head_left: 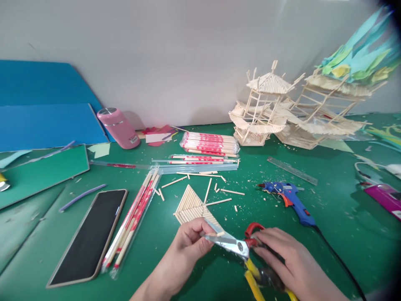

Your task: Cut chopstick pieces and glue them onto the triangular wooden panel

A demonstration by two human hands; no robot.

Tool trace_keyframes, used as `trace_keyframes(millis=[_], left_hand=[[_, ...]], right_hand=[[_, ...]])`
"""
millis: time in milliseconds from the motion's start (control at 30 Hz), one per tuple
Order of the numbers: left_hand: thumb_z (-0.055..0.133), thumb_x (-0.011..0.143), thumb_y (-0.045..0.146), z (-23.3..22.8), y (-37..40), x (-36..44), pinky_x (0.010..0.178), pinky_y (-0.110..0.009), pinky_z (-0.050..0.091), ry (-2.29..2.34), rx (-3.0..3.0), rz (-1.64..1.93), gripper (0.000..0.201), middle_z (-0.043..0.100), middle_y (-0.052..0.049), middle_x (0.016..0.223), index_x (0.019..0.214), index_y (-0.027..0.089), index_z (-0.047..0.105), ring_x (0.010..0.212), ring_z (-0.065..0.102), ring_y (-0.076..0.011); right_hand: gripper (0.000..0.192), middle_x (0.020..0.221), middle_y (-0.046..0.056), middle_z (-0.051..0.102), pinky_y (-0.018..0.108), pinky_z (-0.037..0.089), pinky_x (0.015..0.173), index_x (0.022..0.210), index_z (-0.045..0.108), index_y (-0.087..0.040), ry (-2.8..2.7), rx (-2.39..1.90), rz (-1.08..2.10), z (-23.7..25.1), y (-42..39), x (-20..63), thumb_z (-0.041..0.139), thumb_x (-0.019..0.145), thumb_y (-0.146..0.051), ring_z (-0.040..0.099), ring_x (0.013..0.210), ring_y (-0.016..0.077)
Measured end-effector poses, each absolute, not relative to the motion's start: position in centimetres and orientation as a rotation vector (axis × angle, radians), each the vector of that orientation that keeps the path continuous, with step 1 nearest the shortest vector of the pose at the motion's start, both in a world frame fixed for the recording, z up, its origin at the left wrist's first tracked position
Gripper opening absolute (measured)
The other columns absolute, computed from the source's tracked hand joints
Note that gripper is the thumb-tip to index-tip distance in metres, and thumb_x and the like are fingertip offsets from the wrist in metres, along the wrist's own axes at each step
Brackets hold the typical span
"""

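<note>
My right hand [291, 259] grips the red-handled scissors [234, 246], their blades parted and pointing left. My left hand [191, 244] pinches a short wooden stick [220, 234], whose end sticks out between the blades. Just beyond my left hand lies a pointed panel of glued sticks [190, 201], its near part hidden by the hand and blades. Beneath my right hand is a yellow-handled tool [254, 287]; its head is covered. Cut stick pieces [208, 190] are scattered behind the panel.
A blue glue gun [291, 198] with a black cord lies right. Bagged chopsticks [134, 217] and a phone [89, 236] lie left. Behind stand a chopstick bundle [209, 143], a pink flask [120, 128] and stick-built pavilion models [263, 113]. A clear ruler [293, 170] lies beyond the glue gun.
</note>
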State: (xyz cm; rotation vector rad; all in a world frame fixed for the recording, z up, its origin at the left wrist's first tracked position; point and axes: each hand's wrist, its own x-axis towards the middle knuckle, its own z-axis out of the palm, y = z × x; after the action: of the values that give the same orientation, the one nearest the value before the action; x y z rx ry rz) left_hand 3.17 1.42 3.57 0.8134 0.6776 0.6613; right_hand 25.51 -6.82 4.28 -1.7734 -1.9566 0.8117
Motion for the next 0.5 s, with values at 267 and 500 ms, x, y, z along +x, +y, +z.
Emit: trace_keyframes(millis=[267, 500], left_hand=[[0.07, 0.07, 0.031, 3.3, 1.1, 3.3, 0.058, -0.018, 0.032, 0.638, 0.826, 0.673, 0.019, 0.059, 0.0, 0.065, 0.068, 0.015, 0.061, 0.062, 0.048, -0.0085], [0.07, 0.071, 0.029, 3.5, 1.3, 3.6, 0.052, -0.017, 0.027, 0.597, 0.781, 0.699, 0.018, 0.054, 0.002, 0.061, 0.068, 0.014, 0.06, 0.055, 0.04, -0.0053]], right_hand=[[0.022, 0.095, 0.005, 0.061, 0.031, 0.05, 0.079, 0.095, 0.059, -0.024, -1.835, -1.827, 0.935, 4.4, -7.2, 25.7, 0.041, 0.088, -0.036, 0.058, 0.091, 0.0185], [0.07, 0.141, 0.007, 0.032, 0.039, 0.036, 0.1, 0.135, 0.024, -0.029, -1.81, -1.728, 1.121, 2.6, -9.5, 27.6, 0.059, 0.075, -0.033, 0.037, 0.124, 0.0248]])
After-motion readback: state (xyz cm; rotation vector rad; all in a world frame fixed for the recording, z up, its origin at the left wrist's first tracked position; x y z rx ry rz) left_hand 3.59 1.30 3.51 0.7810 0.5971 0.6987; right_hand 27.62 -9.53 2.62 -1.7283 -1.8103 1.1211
